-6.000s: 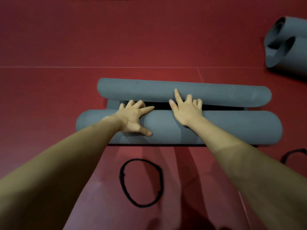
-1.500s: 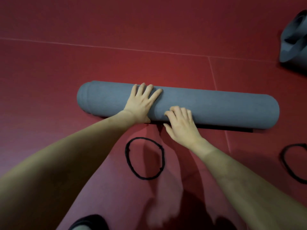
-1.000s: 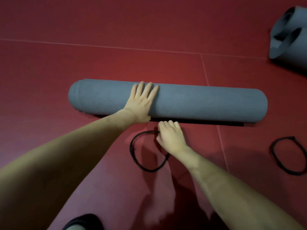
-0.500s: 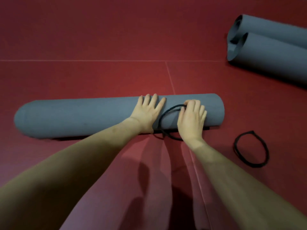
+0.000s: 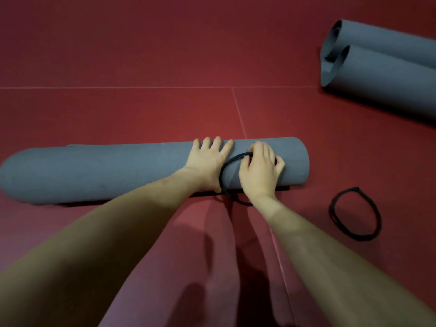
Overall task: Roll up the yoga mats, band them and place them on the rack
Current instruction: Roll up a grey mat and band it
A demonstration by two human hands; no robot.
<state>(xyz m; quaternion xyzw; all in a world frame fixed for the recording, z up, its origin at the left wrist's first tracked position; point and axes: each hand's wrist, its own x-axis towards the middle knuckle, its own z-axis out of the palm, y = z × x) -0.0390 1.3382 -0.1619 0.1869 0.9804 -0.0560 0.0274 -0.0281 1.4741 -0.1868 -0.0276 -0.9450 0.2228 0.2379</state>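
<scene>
Red floor [image 5: 141, 55]. R hand [image 5: 259, 171] curled round black band [image 5: 227, 167], L hand [image 5: 210, 161] pressed flat w/ straight fingers, both on rolled grey mat [image 5: 94, 171] mid-floor. 2nd band [image 5: 355, 213] loose by mat's R end; more rolled mats [image 5: 382, 67] at far R corner.

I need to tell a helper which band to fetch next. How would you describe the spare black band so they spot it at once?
Start at the rolled grey mat lying across the red floor under both hands. Go past its right end to the black band lying flat on the floor. Unlike the other band, pinched by the right hand against the mat, nothing touches it.
</scene>
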